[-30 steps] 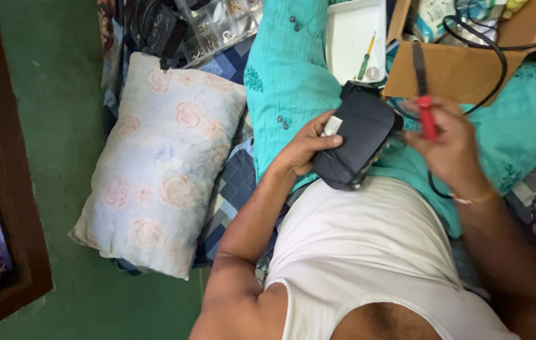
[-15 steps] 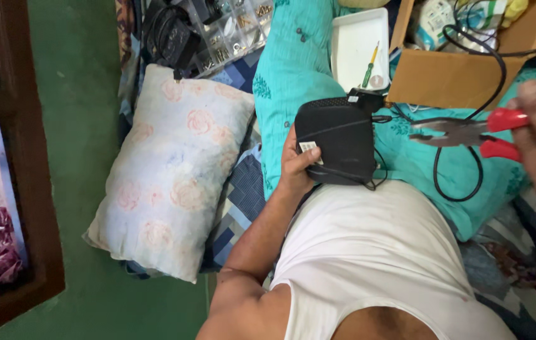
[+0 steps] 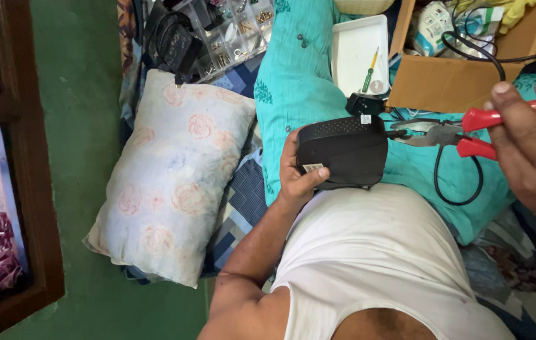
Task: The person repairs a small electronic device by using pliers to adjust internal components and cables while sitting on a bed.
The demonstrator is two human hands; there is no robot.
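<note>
- Head view: the left hand [image 3: 297,176] is clamped around the near edge of a black plastic box [image 3: 343,151], thumb laid over a small label on its face; the box sits tilted against the white vest [image 3: 381,252], above the lap
- The right hand [image 3: 529,148] is closed on the red handles of a pair of pliers [image 3: 450,135]; the grey metal nose points at the box's right edge and seems to touch it or sit just beside it, though whether it bites on anything cannot be told
- Progress, as a judgement: the box looks shut and whole, with no cover off and no parts lifted out, so the work on it seems early, with opening or pulling still ahead
- Materials: the box is matt, rounded at the corners, with a field of fine vent dots along its top; a thin black cable [image 3: 463,182] loops over the teal cloth [image 3: 305,88]
- Around: a soft pillow [image 3: 173,176] with faded rose print, a white tray [image 3: 356,60] with a green-handled screwdriver [image 3: 369,70], a cardboard box [image 3: 444,82], a clear compartment case [image 3: 236,34] of small metal parts
</note>
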